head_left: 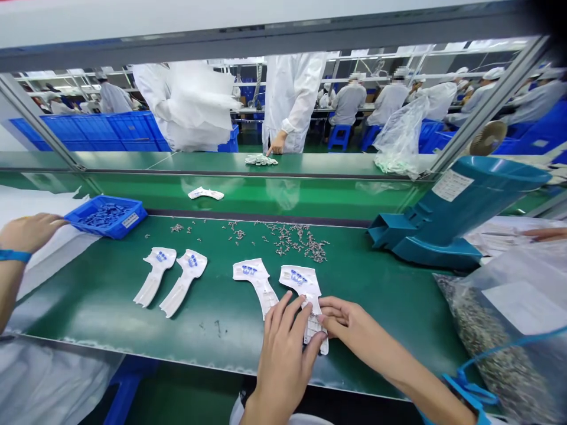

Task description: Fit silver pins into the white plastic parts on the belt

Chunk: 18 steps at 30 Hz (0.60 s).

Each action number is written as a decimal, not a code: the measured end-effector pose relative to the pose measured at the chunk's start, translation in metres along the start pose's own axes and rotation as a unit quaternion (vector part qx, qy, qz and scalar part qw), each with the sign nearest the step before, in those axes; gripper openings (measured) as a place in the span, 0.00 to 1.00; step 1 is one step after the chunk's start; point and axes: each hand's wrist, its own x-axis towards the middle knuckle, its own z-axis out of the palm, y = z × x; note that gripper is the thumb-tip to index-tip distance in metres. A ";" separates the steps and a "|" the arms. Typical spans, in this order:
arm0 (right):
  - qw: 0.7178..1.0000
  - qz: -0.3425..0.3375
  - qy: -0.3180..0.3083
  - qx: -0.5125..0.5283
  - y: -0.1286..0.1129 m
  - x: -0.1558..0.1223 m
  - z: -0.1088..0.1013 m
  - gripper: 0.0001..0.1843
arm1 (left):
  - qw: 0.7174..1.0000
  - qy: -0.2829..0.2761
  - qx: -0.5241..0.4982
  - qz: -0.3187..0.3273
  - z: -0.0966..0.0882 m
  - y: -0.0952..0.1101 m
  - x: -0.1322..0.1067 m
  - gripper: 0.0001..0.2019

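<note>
A white plastic shell half with blue parts at its wide end lies in front of me. My left hand rests over its handle section, fingers stretched out and fingertips touching it. At the handle's right edge, my right hand pinches with thumb and bent fingers; any small piece between the fingertips is hidden. Just left of it lies a similar shell half, partly behind my left fingers. Two more, a shell half and its neighbour, lie farther left, facing the other way.
Small metal pieces are scattered behind the shells. A blue bin of blue parts stands left, near another person's hand. On the right are a teal scoop-shaped container and a bag of small pieces. A raised shelf runs behind.
</note>
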 end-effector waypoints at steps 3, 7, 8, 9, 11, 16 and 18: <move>1.000 -0.012 0.004 -0.012 0.003 0.002 -0.001 0.17 | 1.000 -0.010 -0.005 -0.008 -0.001 0.000 0.000 0.20; 0.999 -0.004 -0.009 0.038 -0.005 0.000 -0.001 0.11 | 1.000 -0.003 -0.022 -0.014 0.001 0.000 -0.002 0.20; 0.998 0.004 -0.017 0.058 -0.009 0.000 -0.001 0.11 | 0.999 0.016 -0.031 -0.019 0.003 0.000 -0.002 0.22; 0.997 0.013 -0.023 0.076 -0.014 0.002 -0.002 0.11 | 0.998 0.044 -0.041 -0.028 0.005 0.000 -0.003 0.24; 0.994 0.028 -0.032 0.102 -0.024 0.012 -0.008 0.12 | 0.989 0.123 -0.062 -0.053 0.009 -0.002 -0.005 0.28; 0.995 -0.043 0.068 0.050 -0.049 0.096 -0.048 0.09 | 0.969 0.231 -0.065 -0.062 0.016 -0.010 -0.004 0.30; 0.983 -0.097 0.153 -0.009 -0.060 0.138 -0.069 0.08 | 0.970 0.231 -0.045 -0.053 0.019 -0.014 -0.003 0.30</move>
